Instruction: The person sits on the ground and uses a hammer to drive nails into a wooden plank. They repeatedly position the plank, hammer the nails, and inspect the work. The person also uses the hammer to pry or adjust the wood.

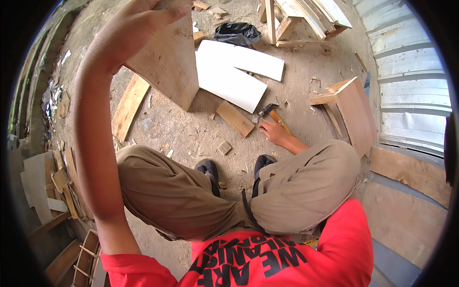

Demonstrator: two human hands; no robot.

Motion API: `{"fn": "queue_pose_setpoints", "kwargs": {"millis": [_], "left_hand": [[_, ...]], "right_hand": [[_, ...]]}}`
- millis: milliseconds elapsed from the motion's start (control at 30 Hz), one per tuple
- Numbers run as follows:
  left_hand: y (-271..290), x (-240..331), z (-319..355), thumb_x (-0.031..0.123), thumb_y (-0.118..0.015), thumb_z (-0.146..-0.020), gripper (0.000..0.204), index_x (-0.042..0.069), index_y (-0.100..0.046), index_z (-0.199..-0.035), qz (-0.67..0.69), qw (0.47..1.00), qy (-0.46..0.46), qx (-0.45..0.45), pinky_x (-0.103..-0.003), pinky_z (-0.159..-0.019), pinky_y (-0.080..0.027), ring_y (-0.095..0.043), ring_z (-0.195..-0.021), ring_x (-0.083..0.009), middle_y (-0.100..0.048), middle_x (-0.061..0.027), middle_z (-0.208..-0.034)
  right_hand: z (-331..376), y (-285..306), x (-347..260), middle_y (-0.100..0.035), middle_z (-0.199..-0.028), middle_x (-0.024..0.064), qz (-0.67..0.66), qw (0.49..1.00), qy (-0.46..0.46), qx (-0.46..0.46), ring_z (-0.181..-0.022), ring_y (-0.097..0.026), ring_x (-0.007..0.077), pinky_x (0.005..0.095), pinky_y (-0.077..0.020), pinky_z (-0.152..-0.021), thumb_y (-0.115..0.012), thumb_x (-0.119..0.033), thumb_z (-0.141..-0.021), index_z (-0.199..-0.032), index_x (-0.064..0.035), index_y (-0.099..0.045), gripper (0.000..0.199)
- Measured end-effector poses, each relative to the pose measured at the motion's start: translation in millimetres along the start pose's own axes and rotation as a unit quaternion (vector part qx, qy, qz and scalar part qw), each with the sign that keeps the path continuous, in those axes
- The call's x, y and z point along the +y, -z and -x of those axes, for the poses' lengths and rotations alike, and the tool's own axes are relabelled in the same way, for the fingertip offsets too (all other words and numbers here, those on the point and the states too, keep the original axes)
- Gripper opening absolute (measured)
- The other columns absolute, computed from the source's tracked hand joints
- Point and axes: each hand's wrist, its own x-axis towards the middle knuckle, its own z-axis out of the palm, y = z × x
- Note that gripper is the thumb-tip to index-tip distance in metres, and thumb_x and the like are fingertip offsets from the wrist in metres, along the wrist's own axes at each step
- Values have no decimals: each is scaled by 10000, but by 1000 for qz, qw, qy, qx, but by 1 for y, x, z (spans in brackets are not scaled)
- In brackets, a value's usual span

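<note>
My left arm reaches far up the view, and my left hand [146, 26] grips the upper part of a wide wooden board [169, 64] that stands tilted on the ground. The top edge of the board runs out of view. Low over the ground beyond my right knee is my right hand [276, 133], its fingers drawn together. Whatever is between them is too small to make out. A claw hammer [281, 122] with a wooden handle lies right beside that hand. Just left of it is a short wooden plank [234, 118].
White panels [229, 79] and a black plastic bag [237, 34] lie ahead. A wooden frame piece [351, 112] stands at right, near a corrugated metal wall [409, 71]. A curved plank [130, 106], a small wood block [224, 148] and stacked scraps [62, 182] are to the left.
</note>
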Motion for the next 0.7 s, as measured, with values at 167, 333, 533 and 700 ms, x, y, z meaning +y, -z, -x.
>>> {"fn": "queue_pose_setpoints", "kwargs": {"millis": [167,333,533,700], "left_hand": [[12,-47,-20,410,-618,-933,609,128,-506,-1461,-17,1000,-20,-5,-442,-1031,-502,-641,-1203,-271,-628,-130,-1358],[9,-51,-23,318,-615,-939,522,148,-545,-1427,13,999,-33,17,-382,-1023,-508,-669,-1151,-212,-662,-67,-1320],[12,-48,-22,279,-625,-932,527,131,-537,-1431,30,999,-19,10,-376,-1023,-507,-663,-1159,-212,-664,-74,-1317],[18,-38,-18,238,-624,-946,516,124,-524,-1439,33,999,9,-1,-382,-1029,-493,-644,-1185,-233,-642,-102,-1346]], "right_hand": [[-39,39,-7,-651,-1005,133,61,996,58,26,-944,-640,315,418,-506,-841,-652,-120,-929,-1082,-22,-648,182],[-56,80,-15,-668,-1011,128,95,995,33,27,-940,-652,293,401,-520,-833,-663,-97,-921,-1052,-16,-679,155],[-82,151,-39,-672,-1017,159,107,991,80,8,-946,-661,332,397,-538,-836,-629,-98,-925,-1061,1,-691,179],[-117,219,-91,-689,-974,165,121,985,95,74,-910,-679,336,387,-546,-813,-641,-107,-919,-1033,-5,-700,164]]}}
